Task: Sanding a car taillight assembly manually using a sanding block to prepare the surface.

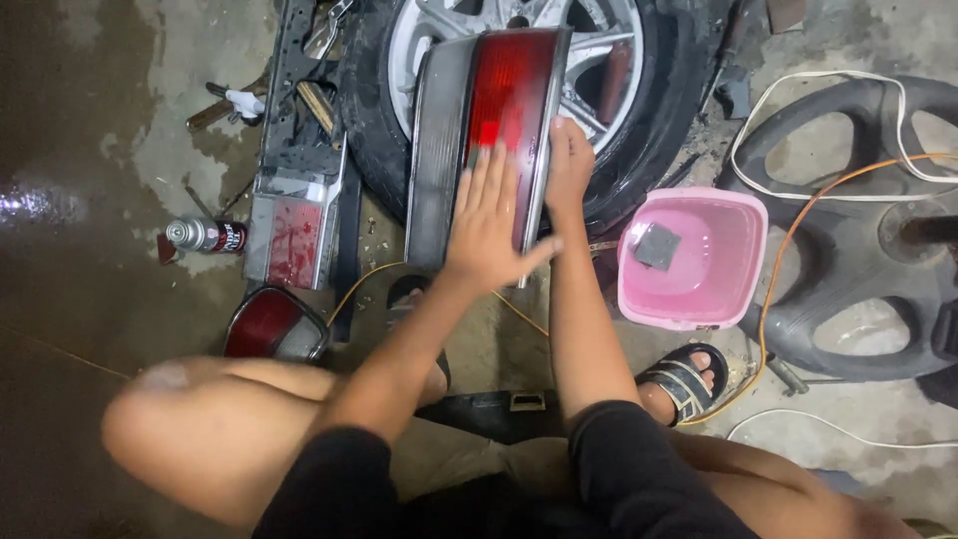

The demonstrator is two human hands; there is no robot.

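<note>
Tail light [504,100]: long red lens with a grey, ribbed clear section on its left; stands on end, leaning against the car wheel [639,60] behind it, lower end on the concrete floor [100,329].
Left hand [489,225]: laid flat on the lower red face of the lens, fingers straight and slightly fanned, thumb out to the right (the surface looks wet).
Right hand [569,165]: at the lens's right edge, fingers close together and curved over the chrome rim; whether they grip behind it cannot be told.
Wheel: silver alloy spokes in a black tyre, lying at top centre.
Basin [733,289]: pink plastic, square, just right of the forearms; holds water and a small grey square pad [657,246].
Second lamp [274,324]: smaller red and clear unit, on the floor by the left knee.
Body panel piece [294,225]: silver, red-stained, left of the tail light.
Spray can [205,236]: lying on its side, well left.
Cables: one orange [788,230], one white [798,100], looping across a black plastic wheel cover [858,260] at right.
Feet: black sandals [689,379], the right one beside the basin.
</note>
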